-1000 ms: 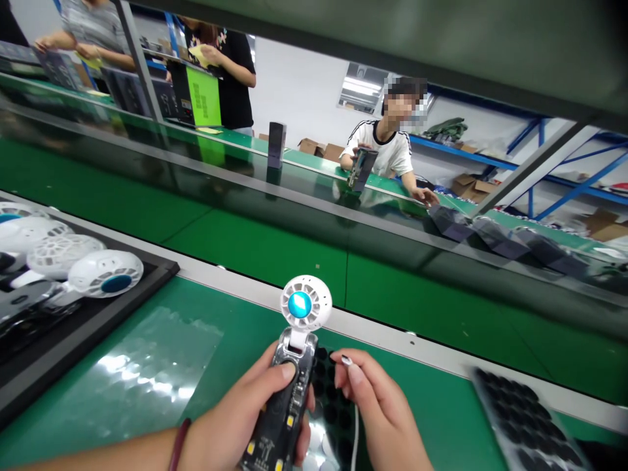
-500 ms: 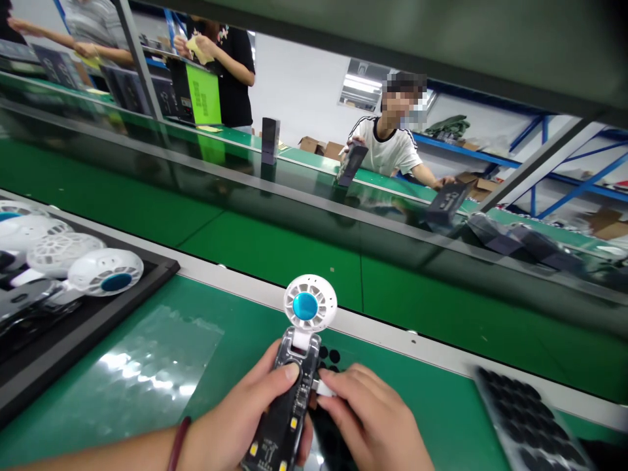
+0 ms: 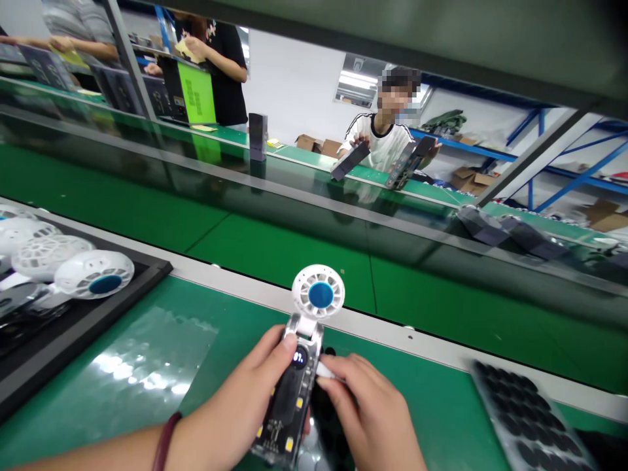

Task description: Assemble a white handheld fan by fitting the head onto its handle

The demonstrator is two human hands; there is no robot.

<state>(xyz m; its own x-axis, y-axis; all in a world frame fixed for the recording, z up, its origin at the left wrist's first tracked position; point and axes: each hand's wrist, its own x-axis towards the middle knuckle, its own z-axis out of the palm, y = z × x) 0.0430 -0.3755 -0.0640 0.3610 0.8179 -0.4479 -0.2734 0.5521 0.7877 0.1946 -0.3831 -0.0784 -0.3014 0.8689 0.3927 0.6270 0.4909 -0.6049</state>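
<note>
Black tray [image 3: 83, 327] at 9 o'clock carries white fan heads [image 3: 93, 282]. Clear film sheet [image 3: 147, 366] lies on the green mat beside it. Sheet of black round pads [image 3: 530, 418] at 4 o'clock. Conveyor belt [image 3: 275, 245] runs across at 12 o'clock; a person in a white shirt [image 3: 385, 140] works beyond it.

Left hand [image 3: 230, 418] wraps the handheld fan [image 3: 294, 386] at 6 o'clock, thumb up by its lit display. Right hand [image 3: 367, 418] pinches a white plug [image 3: 324, 371] against the fan's right side.
</note>
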